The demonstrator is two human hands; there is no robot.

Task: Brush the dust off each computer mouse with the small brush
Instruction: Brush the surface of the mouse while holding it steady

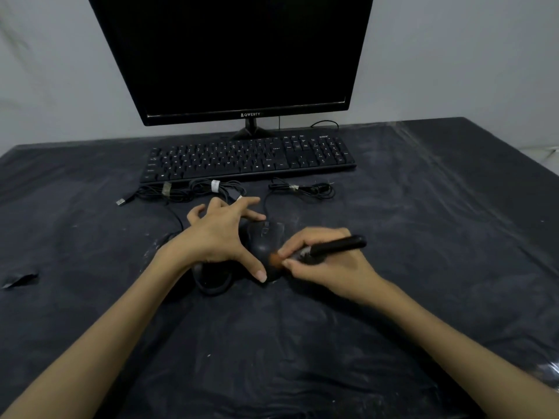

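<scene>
On the table [423, 237], in front of the keyboard [248, 158], a black mouse [263, 240] is being brushed. The right hand [329, 264] grips the small brush [329, 247] like a pen, fingers curled round its black handle, and the orange bristles [274, 259] rest on the near end of the mouse. The left hand [220, 237] steadies that mouse: its fingers are spread wide and fairly straight, the thumb [255, 267] touching the mouse's near left side and the forefinger reaching toward its front, so it braces rather than clenches. A second mouse [211, 279] lies just beside the first, partly hidden under the left wrist. Bundled cables [193, 190] lie between the mice and the keyboard.

The step in hand looks like dusting the first mouse, with the near end being worked; whether its front and buttons are done, I cannot tell. The next move probably calls for short, light strokes outward over the shell, the left hand holding firm so the mouse does not slide, then a shift to the second mouse
</scene>
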